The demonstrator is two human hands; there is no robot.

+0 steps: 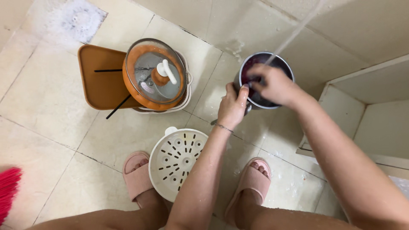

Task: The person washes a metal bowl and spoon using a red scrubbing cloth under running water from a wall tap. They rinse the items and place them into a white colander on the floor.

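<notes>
A: What is the floor like here?

B: Pale square tiles [47,102], wet and speckled with suds, with a round drain patch at about eleven o'clock and a white raised ledge [341,106] at three o'clock.

A: Where is the pot?

B: The round steel pot with a dark purple inside [279,66] stands on the tiles at about one o'clock, right under both hands. A thin stream of water [296,30] falls into it from the upper right.

A: And the hands?

B: The left hand [232,106] is closed around the pot's near rim, at its seven o'clock side, thumb up against the wall. The right hand [275,84] reaches inside over the rim with its fingers curled; whether it grips anything in there I cannot tell.

A: What else lies about?

B: At eleven o'clock from the hands an orange-rimmed glass lid with a white knob [154,73] sits on a cream pot, which rests on an orange plastic tray [100,76] with black chopsticks [118,106]. Just below the left wrist lies a white round perforated steamer plate [177,159], between two feet in pink slippers [137,174]. A red brush [8,189] shows at nine o'clock.
</notes>
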